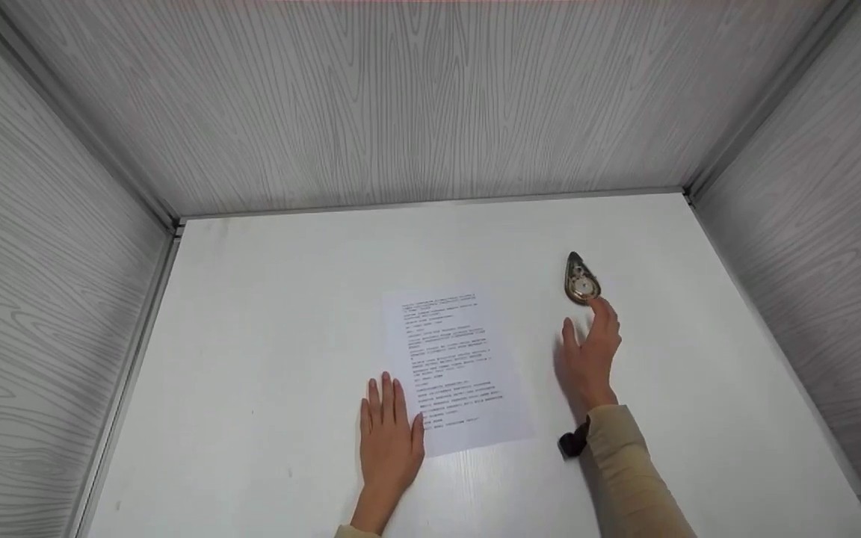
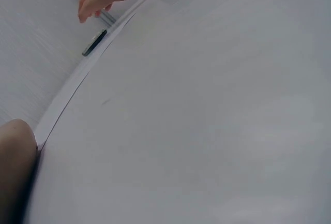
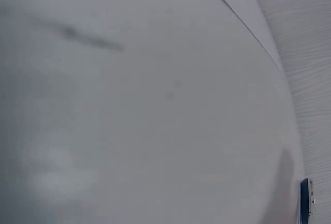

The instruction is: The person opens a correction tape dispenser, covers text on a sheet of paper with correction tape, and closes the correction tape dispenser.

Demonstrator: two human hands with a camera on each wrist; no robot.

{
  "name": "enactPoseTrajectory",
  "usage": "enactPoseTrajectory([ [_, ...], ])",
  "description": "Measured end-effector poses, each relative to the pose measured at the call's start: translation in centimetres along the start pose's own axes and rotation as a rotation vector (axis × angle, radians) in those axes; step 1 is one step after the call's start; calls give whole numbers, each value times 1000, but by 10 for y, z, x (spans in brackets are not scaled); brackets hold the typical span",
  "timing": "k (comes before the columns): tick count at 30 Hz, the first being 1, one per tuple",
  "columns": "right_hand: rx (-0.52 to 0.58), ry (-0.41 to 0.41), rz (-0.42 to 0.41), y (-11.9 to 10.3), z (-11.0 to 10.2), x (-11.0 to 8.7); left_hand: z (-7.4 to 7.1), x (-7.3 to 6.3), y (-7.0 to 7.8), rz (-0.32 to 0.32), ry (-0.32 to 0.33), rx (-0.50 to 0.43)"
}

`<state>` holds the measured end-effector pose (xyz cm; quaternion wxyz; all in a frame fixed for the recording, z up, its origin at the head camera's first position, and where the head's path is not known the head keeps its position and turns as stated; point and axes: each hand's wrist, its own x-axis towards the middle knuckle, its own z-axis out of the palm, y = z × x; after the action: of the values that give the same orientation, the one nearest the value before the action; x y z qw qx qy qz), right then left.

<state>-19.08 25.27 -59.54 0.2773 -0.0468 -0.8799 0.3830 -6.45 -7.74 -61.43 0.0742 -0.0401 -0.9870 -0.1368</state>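
Evidently the printed sheet [image 1: 454, 366] carries short paragraphs of dark type, too small for me to read from here, as is any lettering on the correction tape dispenser [image 1: 581, 279]. Teardrop-shaped and dark-rimmed, with round wheels showing inside, it lies on the white table [image 1: 266, 336], right of the sheet's far end. The right hand [image 1: 593, 355] hovers just beside its broad end, thumb spread from loosely bent fingers; the left hand [image 1: 389, 444] lies flat, fingers straight, at the paper's lower left edge.
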Motion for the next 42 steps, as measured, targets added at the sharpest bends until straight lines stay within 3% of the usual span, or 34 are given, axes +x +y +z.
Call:
enactPoseTrajectory([
  [9,-77,-62,174,11,15,19,2,-2,-2,-12,3,12],
  [15,-104,-29,206,25,20,35,3,-1,2,1,14,9],
  [21,-120,-68,269,42,25,47,3,-1,4,10,22,-1],
  [30,-142,-113,249,52,37,62,3,0,0,5,18,-6],
  [37,-215,-211,206,52,40,68,3,1,0,1,20,-11],
  [42,-180,-199,194,48,39,66,2,0,0,-5,19,-8],
])
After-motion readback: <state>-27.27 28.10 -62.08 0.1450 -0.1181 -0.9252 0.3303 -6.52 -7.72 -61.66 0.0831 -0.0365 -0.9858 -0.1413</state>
